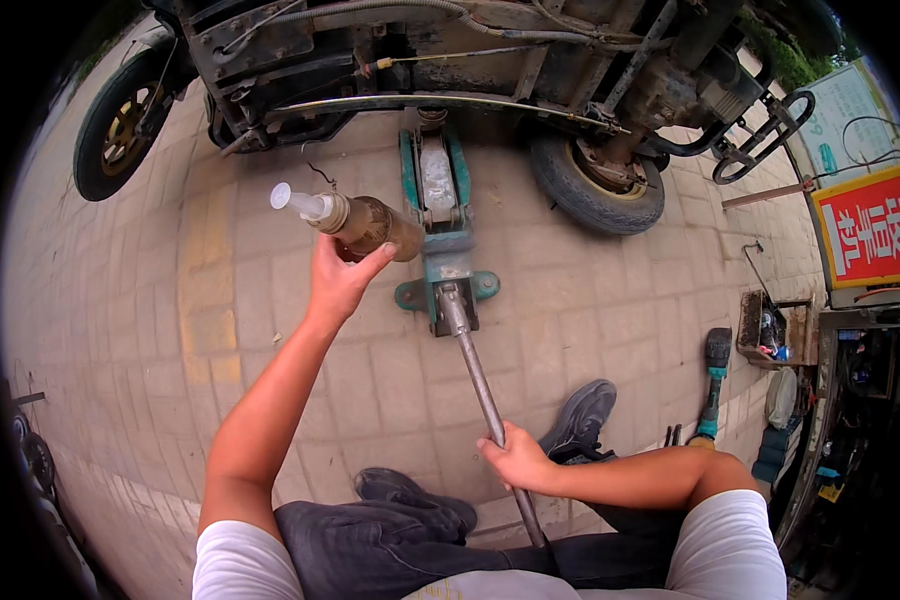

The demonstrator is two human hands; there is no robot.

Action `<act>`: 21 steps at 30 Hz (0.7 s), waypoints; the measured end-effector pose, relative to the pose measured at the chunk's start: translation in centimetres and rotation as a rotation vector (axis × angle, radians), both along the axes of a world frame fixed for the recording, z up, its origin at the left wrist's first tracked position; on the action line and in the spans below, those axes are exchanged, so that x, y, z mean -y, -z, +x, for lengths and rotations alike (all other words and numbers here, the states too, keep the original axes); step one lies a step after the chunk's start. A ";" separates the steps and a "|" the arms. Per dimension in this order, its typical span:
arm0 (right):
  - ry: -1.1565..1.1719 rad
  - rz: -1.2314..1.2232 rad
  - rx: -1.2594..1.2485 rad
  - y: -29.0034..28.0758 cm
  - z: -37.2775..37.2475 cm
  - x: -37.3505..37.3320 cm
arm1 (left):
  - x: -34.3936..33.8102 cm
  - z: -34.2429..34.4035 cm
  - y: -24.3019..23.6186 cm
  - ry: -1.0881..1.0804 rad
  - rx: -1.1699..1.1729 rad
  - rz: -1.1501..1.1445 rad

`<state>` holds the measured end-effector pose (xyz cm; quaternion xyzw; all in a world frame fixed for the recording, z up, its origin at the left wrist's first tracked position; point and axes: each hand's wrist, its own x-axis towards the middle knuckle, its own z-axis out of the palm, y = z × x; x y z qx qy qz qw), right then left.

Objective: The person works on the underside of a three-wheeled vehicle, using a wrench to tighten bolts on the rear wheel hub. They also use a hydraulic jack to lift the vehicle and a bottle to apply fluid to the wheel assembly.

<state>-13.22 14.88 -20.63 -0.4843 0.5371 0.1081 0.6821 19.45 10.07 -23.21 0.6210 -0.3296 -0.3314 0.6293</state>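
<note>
My left hand (345, 268) grips a grimy brownish plastic bottle (382, 228), tilted sideways, with a pale spout pointing left and a bent wire near its neck. Below and right of it, my right hand (512, 456) is wrapped round the long metal handle (478, 385) of a teal floor jack (448, 262). The jack's head reaches under the grimy frame (470, 75) of a vehicle raised at the top of the view; whether they touch I cannot tell.
A front wheel (95, 155) and a tyre (595, 210) flank the jack on pavers (270, 420). At right are a red signboard (862, 225), an open toolbox (800, 330), a teal power tool (715, 385) and a cluttered rack (860, 410). My shoes (580, 420) rest beside the handle.
</note>
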 end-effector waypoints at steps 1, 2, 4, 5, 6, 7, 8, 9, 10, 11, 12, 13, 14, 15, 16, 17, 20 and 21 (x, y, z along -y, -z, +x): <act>0.041 0.114 0.018 -2.1 0.8 1.0 | -0.6 0.3 -0.3 -0.014 0.007 0.019; 0.065 0.237 0.051 -3.6 1.7 1.7 | -1.0 0.4 0.2 -0.033 -0.001 -0.005; 0.111 0.322 0.013 -5.7 3.0 2.6 | -0.9 0.7 0.8 -0.029 0.001 0.021; 0.095 0.291 0.014 -4.7 2.5 2.1 | -0.3 0.5 0.8 -0.030 0.001 0.020; 0.074 0.241 0.025 -3.4 2.1 1.0 | 0.0 0.8 1.4 -0.024 0.008 -0.029; 0.067 0.187 0.026 -1.9 1.5 -0.3 | 0.2 0.9 1.3 -0.010 0.020 -0.006; 0.053 0.128 0.027 -0.5 1.0 -0.7 | 0.2 0.9 1.0 -0.004 0.031 0.012; 0.046 0.082 0.024 0.9 0.6 -1.7 | -0.7 0.4 1.1 -0.001 0.003 0.010; 0.040 0.029 0.036 2.3 0.5 -1.9 | -0.5 0.6 0.8 -0.002 -0.010 -0.019; 0.035 -0.025 0.049 3.6 0.3 -2.7 | -0.3 0.7 0.4 0.000 -0.022 -0.049; 0.028 -0.072 0.063 5.2 -0.1 -3.5 | -0.4 0.8 0.4 -0.005 0.016 -0.038; 0.015 -0.118 0.060 6.3 0.1 -3.7 | -0.4 0.7 0.4 -0.012 0.057 -0.028; 0.003 -0.131 0.056 7.0 -0.3 -3.6 | -0.3 0.7 0.5 -0.017 0.098 -0.017; -0.006 -0.138 0.044 6.6 -0.4 -3.4 | -0.2 0.5 0.6 -0.023 0.068 -0.036; -0.011 -0.144 0.032 6.2 -0.5 -3.2 | -0.1 0.4 0.7 -0.026 0.053 -0.063; -0.044 -0.166 0.026 6.2 -1.3 -2.9 | 0.1 0.4 0.8 -0.026 0.038 -0.090; 0.028 0.138 -0.004 -1.3 0.8 0.5 | -0.3 0.0 1.3 -0.024 0.029 0.011; 0.086 0.267 0.040 -3.7 2.1 1.6 | -0.1 0.2 1.3 -0.006 0.024 0.051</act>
